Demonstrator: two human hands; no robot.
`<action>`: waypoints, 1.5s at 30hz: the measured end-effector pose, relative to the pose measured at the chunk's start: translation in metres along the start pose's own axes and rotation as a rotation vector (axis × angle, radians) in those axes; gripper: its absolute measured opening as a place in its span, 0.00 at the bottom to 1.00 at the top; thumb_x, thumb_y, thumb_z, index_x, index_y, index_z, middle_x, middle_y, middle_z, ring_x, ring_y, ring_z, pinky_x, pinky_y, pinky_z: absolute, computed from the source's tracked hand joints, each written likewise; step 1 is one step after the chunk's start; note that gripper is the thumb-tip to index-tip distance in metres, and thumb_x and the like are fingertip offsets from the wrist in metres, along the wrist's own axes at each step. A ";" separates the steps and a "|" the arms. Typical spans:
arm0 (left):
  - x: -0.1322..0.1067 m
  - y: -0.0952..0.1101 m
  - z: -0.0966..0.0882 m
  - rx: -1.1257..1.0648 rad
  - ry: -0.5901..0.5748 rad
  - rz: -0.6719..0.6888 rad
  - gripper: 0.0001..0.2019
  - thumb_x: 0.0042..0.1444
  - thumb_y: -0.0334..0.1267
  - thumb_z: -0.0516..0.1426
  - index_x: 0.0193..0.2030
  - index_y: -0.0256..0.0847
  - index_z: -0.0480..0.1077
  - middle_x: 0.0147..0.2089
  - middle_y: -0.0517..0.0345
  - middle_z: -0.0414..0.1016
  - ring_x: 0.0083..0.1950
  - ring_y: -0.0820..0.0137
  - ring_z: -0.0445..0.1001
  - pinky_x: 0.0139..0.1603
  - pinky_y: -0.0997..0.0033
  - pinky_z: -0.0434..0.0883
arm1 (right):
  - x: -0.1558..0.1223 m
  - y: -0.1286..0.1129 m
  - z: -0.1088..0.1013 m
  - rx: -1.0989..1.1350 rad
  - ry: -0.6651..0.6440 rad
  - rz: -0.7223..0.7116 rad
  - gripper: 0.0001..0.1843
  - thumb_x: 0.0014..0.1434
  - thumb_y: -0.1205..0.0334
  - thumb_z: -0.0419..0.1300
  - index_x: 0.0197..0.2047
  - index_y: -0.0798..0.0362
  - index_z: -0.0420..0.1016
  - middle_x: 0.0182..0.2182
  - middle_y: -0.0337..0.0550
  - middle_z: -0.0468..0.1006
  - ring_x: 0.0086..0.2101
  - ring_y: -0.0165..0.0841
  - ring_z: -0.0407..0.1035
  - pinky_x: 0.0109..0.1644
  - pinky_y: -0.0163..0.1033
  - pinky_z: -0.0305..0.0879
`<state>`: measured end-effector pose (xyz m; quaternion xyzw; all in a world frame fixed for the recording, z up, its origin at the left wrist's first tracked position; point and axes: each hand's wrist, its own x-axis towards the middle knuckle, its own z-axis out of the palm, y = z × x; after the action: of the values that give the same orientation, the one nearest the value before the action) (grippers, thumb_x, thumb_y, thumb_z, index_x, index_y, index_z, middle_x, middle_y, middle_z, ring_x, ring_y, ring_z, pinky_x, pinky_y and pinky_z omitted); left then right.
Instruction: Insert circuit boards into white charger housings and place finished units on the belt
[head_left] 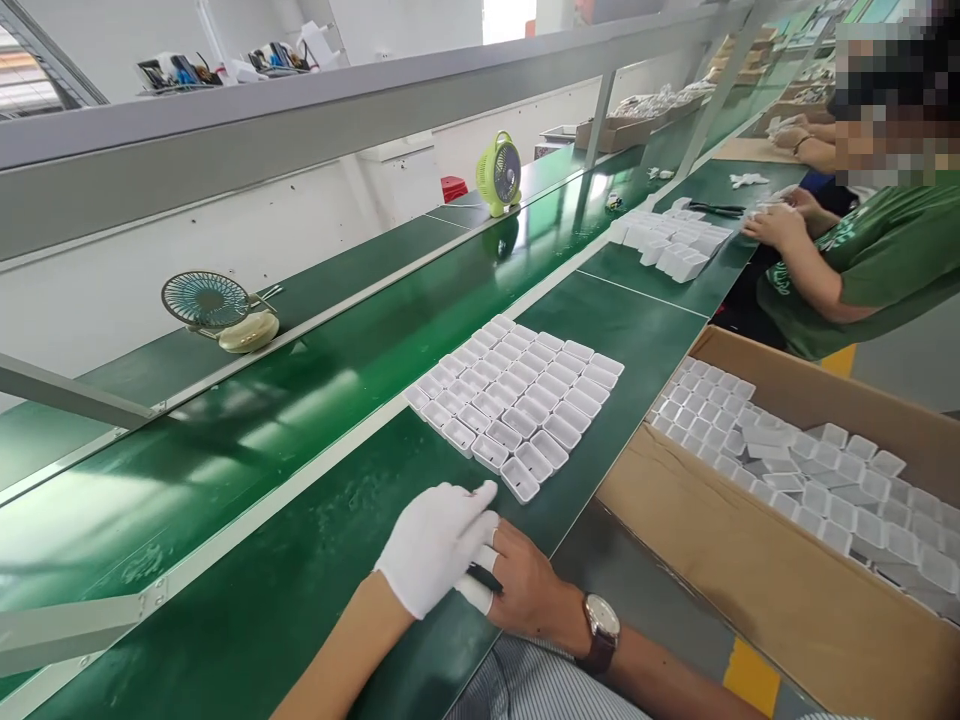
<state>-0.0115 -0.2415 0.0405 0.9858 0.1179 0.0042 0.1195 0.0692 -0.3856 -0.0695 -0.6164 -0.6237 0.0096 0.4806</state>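
Observation:
My left hand point(435, 548) wears a white glove and hangs over the front edge of the green bench point(300, 590), its fingers stretched toward the right. Against it rests my right hand point(529, 590), bare across the back, with white coverings on some fingers and a watch point(602, 622) at the wrist. Its fingers are bent, with a gap between them; no object shows in either hand. Where the fingertips meet, they partly hide each other. Just beyond my hands, small white rectangular plastic trays point(514, 385) stand in close rows, open side up.
A cardboard box point(675, 500) of similar white trays stands at the right. Farther along, a person in a green shirt point(892, 250) works beside more white parts point(671, 240). A green fan point(499, 175) and a tilted fan point(214, 305) stand across the bench, under a metal rail point(315, 100).

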 end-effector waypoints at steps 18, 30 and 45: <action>-0.065 -0.042 -0.033 -0.128 0.296 -0.474 0.14 0.66 0.47 0.52 0.40 0.50 0.78 0.29 0.61 0.70 0.31 0.69 0.69 0.35 0.67 0.66 | 0.010 -0.002 -0.027 0.119 -0.062 -0.011 0.30 0.64 0.66 0.63 0.67 0.51 0.63 0.54 0.54 0.75 0.55 0.45 0.69 0.56 0.55 0.71; -0.143 -0.083 0.022 -0.153 0.255 -0.662 0.17 0.60 0.45 0.61 0.55 0.51 0.75 0.49 0.53 0.75 0.53 0.58 0.72 0.54 0.55 0.68 | 0.045 0.009 0.001 -0.165 -0.572 -0.122 0.28 0.61 0.66 0.64 0.64 0.53 0.68 0.64 0.55 0.70 0.67 0.54 0.59 0.71 0.69 0.55; -0.144 -0.085 0.063 -0.607 0.566 -0.906 0.53 0.44 0.42 0.70 0.75 0.47 0.49 0.58 0.52 0.71 0.61 0.54 0.71 0.66 0.48 0.65 | 0.044 0.005 0.011 -0.140 -0.502 -0.073 0.40 0.62 0.69 0.58 0.74 0.50 0.51 0.56 0.55 0.70 0.60 0.51 0.64 0.63 0.65 0.68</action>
<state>-0.1692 -0.2100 -0.0379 0.7203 0.5461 0.2477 0.3487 0.0755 -0.3435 -0.0524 -0.6036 -0.7443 0.1020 0.2670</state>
